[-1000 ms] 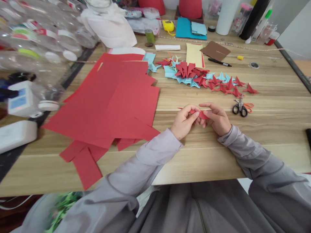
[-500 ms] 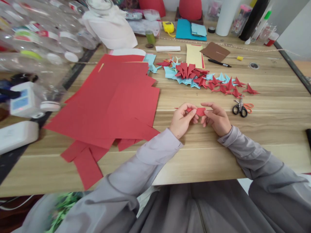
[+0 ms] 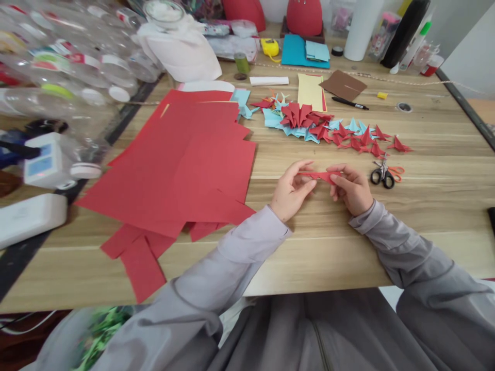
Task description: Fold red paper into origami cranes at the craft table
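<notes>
A small folded piece of red paper (image 3: 324, 176) is held between my two hands, a little above the wooden table. Its left end lies between the fingers and thumb of my left hand (image 3: 293, 190). My right hand (image 3: 352, 189) pinches the other end between thumb and fingers. Beyond my hands lies a group of folded red paper cranes (image 3: 365, 138), with light blue folded pieces (image 3: 274, 117) among and beside them. Black-handled scissors (image 3: 382, 176) rest to the right of my right hand, partly over an orange-handled pair.
Large red sheets (image 3: 174, 170) cover the table's left part. Plastic bottles (image 3: 85, 67) crowd the far left. Yellow paper (image 3: 309, 91), brown paper (image 3: 344, 85) and a black pen (image 3: 350, 103) lie farther back. A yellow tape measure (image 3: 269, 47) is near the back edge.
The red paper has turned and now shows as a longer, narrower strip. My right hand has moved slightly right, and my left thumb is lower, away from the paper's middle.
</notes>
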Action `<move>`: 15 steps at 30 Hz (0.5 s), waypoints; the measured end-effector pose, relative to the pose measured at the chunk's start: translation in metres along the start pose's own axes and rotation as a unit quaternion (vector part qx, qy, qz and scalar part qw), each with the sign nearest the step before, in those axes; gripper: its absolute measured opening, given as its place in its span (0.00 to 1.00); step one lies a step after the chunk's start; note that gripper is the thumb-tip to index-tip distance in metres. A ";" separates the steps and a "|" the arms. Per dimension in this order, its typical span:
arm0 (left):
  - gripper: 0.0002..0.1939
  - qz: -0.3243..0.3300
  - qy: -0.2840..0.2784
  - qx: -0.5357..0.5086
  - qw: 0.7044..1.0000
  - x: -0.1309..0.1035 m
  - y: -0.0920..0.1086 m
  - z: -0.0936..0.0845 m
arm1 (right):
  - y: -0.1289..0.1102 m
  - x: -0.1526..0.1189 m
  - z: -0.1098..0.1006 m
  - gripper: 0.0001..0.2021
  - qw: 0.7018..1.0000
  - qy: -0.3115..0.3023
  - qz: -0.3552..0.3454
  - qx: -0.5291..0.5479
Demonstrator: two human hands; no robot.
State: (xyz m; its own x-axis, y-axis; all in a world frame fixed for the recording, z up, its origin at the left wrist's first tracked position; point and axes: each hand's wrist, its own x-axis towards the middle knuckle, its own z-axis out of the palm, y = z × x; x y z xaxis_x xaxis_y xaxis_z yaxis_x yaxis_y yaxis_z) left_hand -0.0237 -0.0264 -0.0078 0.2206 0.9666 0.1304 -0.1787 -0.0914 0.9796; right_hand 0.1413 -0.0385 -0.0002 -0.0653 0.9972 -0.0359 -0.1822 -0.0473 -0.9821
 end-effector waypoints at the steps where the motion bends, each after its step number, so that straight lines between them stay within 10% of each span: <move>1: 0.19 0.004 0.010 0.015 1.000 0.001 0.000 -0.001 | -0.001 0.000 -0.001 0.15 1.000 0.001 0.004 0.005; 15: 0.15 -0.052 0.076 0.012 0.996 0.002 0.003 -0.001 | -0.001 -0.010 0.008 0.11 0.967 0.095 -0.190 -0.139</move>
State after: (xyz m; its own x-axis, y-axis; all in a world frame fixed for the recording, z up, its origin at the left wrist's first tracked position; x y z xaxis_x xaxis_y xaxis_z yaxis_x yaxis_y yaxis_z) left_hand -0.0245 -0.0242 -0.0048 0.0891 0.9960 0.0057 -0.1395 0.0068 0.9902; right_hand 0.1346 -0.0487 0.0021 0.1402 0.9337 0.3295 0.1144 0.3153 -0.9421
